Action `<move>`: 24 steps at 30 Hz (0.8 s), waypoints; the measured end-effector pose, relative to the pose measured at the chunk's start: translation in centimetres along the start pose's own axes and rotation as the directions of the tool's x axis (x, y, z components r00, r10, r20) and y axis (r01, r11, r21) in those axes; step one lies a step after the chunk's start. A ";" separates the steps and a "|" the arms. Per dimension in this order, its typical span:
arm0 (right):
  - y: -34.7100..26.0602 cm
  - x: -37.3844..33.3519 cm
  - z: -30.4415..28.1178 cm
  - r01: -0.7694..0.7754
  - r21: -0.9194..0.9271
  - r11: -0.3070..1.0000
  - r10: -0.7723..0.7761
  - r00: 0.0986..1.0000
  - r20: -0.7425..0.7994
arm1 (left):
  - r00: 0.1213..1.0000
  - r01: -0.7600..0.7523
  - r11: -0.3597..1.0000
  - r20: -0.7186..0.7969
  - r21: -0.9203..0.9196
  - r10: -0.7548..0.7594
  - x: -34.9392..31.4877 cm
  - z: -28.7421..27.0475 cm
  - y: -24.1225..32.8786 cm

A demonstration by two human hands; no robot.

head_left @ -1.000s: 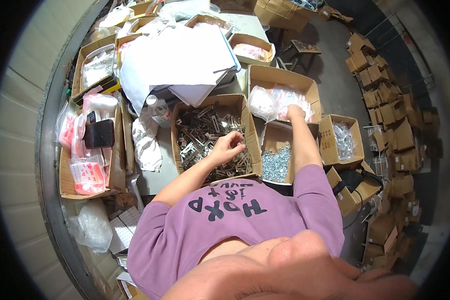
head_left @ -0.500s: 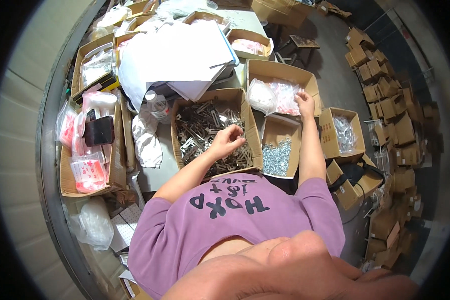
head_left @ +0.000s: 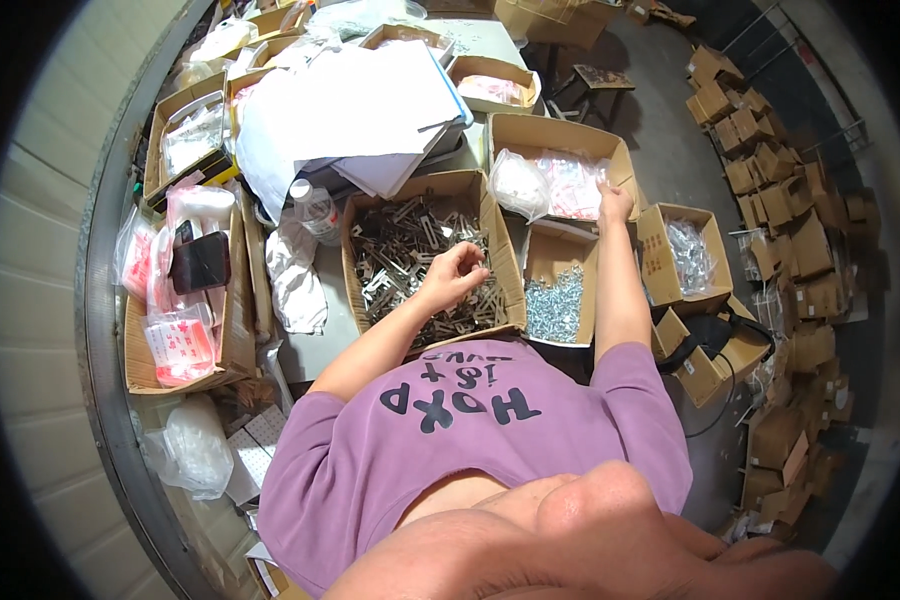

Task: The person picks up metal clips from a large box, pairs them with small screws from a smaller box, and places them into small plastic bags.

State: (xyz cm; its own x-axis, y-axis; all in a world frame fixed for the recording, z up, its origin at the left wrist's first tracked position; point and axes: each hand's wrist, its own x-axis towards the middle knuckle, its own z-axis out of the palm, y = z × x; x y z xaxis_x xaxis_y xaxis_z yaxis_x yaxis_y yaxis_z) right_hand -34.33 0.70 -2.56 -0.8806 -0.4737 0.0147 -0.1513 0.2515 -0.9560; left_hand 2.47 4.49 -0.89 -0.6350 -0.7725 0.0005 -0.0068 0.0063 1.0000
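My left hand (head_left: 454, 276) hovers over a cardboard box of loose metal brackets (head_left: 395, 245), its fingers curled in towards the thumb. Whatever those fingers hold, if anything, is too small to make out. Stretched farther out, my right hand (head_left: 616, 204) is at the near right corner of a shallow carton (head_left: 560, 130). Its fingers are bent together beside small clear bags with red print (head_left: 572, 180); I cannot see what is between them. A puffed plastic bag (head_left: 520, 186) lies in the same carton. Nearer me, a smaller box holds silvery screws (head_left: 555, 312).
White papers (head_left: 360, 100) cover a bin at the back. A plastic bottle (head_left: 315, 210) and a white cloth (head_left: 296, 285) sit left of the brackets. A phone (head_left: 201, 262) rests on a bag-filled carton. Right are a carton of bagged parts (head_left: 690, 255) and stacked cardboard boxes (head_left: 770, 170).
My right hand has shifted slightly right and nearer, from over the bags to the carton's corner. My left hand stays over the brackets with its fingers still curled.
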 end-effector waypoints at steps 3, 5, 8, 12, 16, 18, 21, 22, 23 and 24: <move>1.9 1.9 0.1 -0.029 0.136 0.990 0.037 0.997 -0.061 | 0.999 0.035 0.999 0.002 -0.028 -0.034 0.1 0.0 0.4; 2.7 2.6 -0.2 -0.016 0.172 0.985 0.025 0.998 -0.049 | 1.000 0.011 1.000 -0.011 -0.001 -0.011 0.1 0.0 0.5; 2.4 2.2 -0.3 -0.013 0.010 1.000 0.013 0.998 -0.059 | 1.000 0.016 1.000 0.003 0.018 -0.016 0.1 -0.2 0.5; 0.9 1.6 -1.0 -0.122 0.130 0.984 0.123 0.992 0.000 | 0.999 0.034 0.999 0.020 0.034 -0.035 0.1 -0.2 0.8; -0.4 -0.4 -2.4 0.059 0.122 0.991 -0.086 0.970 0.226 | 1.000 0.027 0.999 0.014 0.028 -0.027 0.0 -0.2 0.6; -3.9 -4.6 -3.4 0.258 -0.076 0.963 -0.200 0.874 0.442 | 0.999 0.035 0.999 -0.010 0.024 -0.034 -0.2 -0.4 0.4; -8.2 -12.0 -4.1 0.706 -0.325 0.629 -0.269 0.590 0.761 | 0.992 -0.103 0.977 -0.053 0.189 0.115 0.1 -0.4 0.7; -9.5 -15.2 -3.8 0.757 -0.331 0.563 -0.230 0.528 0.818 | 0.956 -0.255 0.922 -0.064 0.292 0.285 0.1 -0.3 1.4; -9.5 -17.1 -3.5 0.701 -0.165 0.694 -0.236 0.438 0.868 | 0.893 -0.394 0.832 -0.052 0.390 0.448 0.0 -0.1 1.8; -10.5 -19.3 -3.4 0.715 -0.127 0.688 -0.205 0.359 0.911 | 0.896 -0.389 0.835 -0.051 0.389 0.441 -0.1 0.0 1.8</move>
State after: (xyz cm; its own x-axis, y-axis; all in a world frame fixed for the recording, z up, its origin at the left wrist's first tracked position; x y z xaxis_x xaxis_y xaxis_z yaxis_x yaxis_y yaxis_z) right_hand -17.26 10.03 8.17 0.1236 -0.9901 -0.0660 -0.7906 -0.0580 -0.6096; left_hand 2.51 4.57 0.89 -0.5321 -0.7220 0.4423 -0.0591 0.5528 0.8312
